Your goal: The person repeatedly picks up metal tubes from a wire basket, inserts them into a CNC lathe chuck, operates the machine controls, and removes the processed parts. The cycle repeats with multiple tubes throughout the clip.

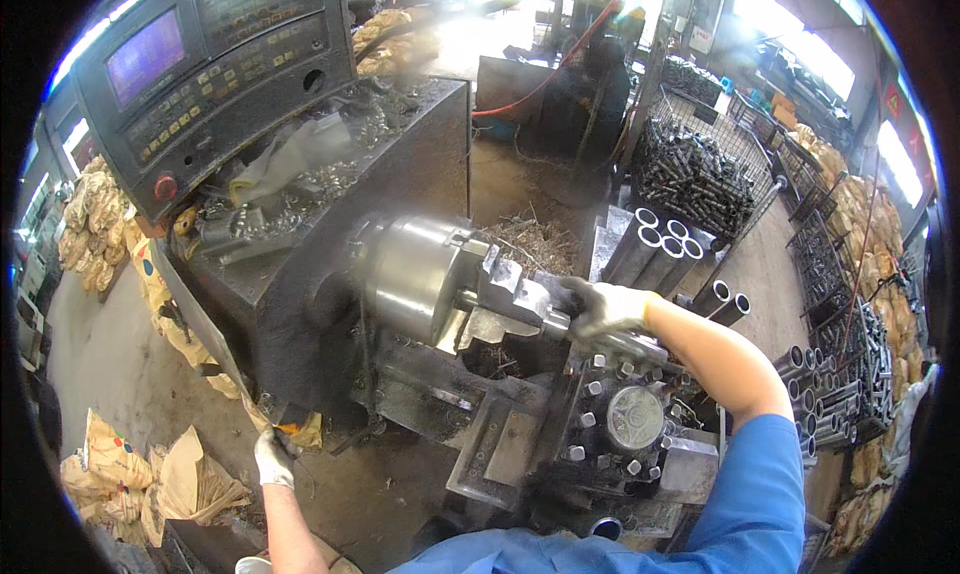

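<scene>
A dark metal lathe fills the middle, its bed running from the centre toward five o'clock. At ten o'clock rises its control console, with rows of keys and a lit, purplish screen. Below the console, a cabinet top carries curled metal shavings and a crumpled translucent sheet.

At two o'clock stands a wire basket heaped with dark metal parts. A long, thin panel slants between nine and seven o'clock. Toward half past four sits a round-centred tool turret ringed with square-headed bolts. Just left of centre is the shiny cylindrical chuck, its stepped jaws facing four o'clock. Open-ended steel tubes stand in a cluster toward three o'clock.

Both hands wear pale gloves. The right hand, blurred and darkened at the fingers, reaches in from a blue sleeve and curls over the chuck's front toward half past three; whether it closes firmly cannot be told. The left hand, at half past seven, touches the panel's lower end; its grip is unclear.

The short metal workpiece lies at the chuck's jaws, just beside the right hand. Smallest is a red button at the console's lower corner.
</scene>
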A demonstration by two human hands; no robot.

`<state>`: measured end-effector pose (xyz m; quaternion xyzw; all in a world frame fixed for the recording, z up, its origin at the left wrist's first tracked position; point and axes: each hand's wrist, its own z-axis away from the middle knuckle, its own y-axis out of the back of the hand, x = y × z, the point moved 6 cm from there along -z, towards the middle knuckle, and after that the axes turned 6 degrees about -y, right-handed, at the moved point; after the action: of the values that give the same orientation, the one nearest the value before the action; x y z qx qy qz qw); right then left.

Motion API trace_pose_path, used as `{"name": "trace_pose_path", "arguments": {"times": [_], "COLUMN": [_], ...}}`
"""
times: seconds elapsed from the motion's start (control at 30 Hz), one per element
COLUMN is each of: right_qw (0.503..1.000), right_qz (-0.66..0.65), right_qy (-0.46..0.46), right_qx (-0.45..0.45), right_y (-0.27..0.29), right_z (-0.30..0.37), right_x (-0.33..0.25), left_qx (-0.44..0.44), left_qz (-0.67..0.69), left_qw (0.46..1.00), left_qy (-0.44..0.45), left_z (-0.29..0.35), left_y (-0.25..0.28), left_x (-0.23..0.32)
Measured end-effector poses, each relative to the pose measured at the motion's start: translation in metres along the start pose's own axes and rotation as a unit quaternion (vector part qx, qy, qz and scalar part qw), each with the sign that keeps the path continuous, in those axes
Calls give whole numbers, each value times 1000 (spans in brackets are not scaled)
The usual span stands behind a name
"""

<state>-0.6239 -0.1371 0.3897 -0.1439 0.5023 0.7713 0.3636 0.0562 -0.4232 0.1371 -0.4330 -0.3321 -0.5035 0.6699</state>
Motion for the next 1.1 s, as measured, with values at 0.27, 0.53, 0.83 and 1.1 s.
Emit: {"name": "trace_pose_path", "arguments": {"times": [0.27,0.53,0.83,1.1], "right_qw": [887,769,644,725], "right_qz": [346,109,-321,-295], "right_qy": [-237,-214,75,165], "right_qx": [196,592,690,600], "right_y": [-30,-27,-75,-154], "right_z": [88,252,393,418], "right_x": [135,86,-38,-116], "left_qx": [199,-16,44,-73], "left_qz": [-432,-429,-678,-359], "left_qw": [784,468,497,487], "left_qy": [-399,-772,-540,-793], "left_z": [38,212,34,244], "left_y": [-8,-275,-382,-309], "left_x": [49,301,408,272]}}
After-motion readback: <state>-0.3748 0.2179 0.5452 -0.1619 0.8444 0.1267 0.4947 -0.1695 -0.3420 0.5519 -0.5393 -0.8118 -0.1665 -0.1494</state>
